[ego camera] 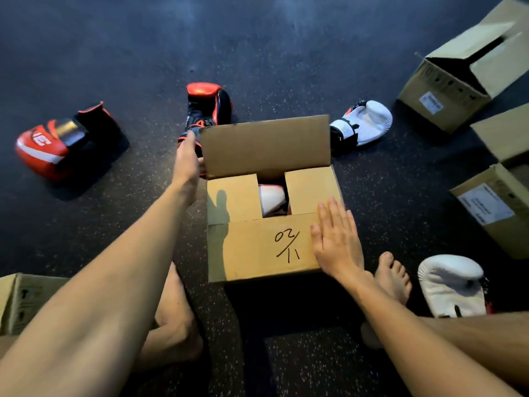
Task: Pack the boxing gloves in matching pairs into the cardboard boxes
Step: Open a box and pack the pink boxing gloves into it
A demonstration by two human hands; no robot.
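Four boxing gloves lie loose on the dark speckled floor (pixel 114 53) around a central cardboard box (pixel 257 247), and part of a fifth, a white glove (pixel 272 199), shows through the gap between the box's two folded side flaps. The near flap, marked "02/11" by hand, is folded down over the top, and the far flap (pixel 266 146) stands upright. The right hand (pixel 336 239) lies flat on the near flap at the box's 3 o'clock edge, fingers straight and close together, gripping nothing. The left hand (pixel 187 160) reaches out at about 10 o'clock from the box, at the left edge of the standing flap and against the cuff of a red and black glove (pixel 207 107); its fingers are hidden behind the flap, so I cannot tell whether they grip the flap, the glove or nothing. A second red and black glove (pixel 61 141) lies well apart at 9 o'clock. A white and black glove (pixel 362 124) rests just behind the box at 1 o'clock, and a white glove (pixel 452 285) sits at 4 o'clock beside a bare foot (pixel 393 277). Other cardboard boxes stand at 2 o'clock (pixel 458 78), at 3 o'clock (pixel 498 207) and at 8 o'clock (pixel 25 299).
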